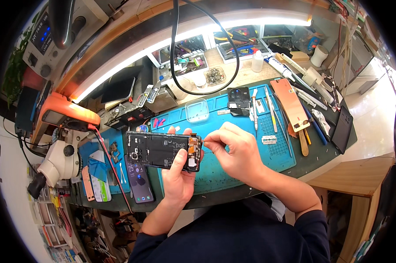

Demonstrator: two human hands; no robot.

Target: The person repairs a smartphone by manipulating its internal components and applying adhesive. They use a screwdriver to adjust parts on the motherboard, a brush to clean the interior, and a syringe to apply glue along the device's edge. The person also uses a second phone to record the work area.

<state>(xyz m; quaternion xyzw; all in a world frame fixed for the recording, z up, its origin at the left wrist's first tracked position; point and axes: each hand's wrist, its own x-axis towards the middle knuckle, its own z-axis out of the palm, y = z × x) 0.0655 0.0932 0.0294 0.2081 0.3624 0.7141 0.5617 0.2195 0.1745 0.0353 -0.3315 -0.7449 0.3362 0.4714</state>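
Observation:
An opened black phone (156, 149) with its back cover off is held level in my left hand (178, 179), the thumb resting on it beside the exposed orange flex parts at its right end. My right hand (233, 153) is closed in a pinch at that right end, with thumb and forefinger at the phone's edge; whatever they grip is too small to make out. Below the held phone lies another phone (140, 184) with its screen lit. A teal mat (224, 179) is under both hands, with a small clear container (197, 110) and a dark phone part (238, 100) farther back.
At the left stand a white microscope (58, 164) and an orange meter (68, 114). Tweezers (272, 109), a razor blade (269, 140) and a pink phone panel (289, 104) lie at the right. A black cable (175, 48) hangs over the bench's back.

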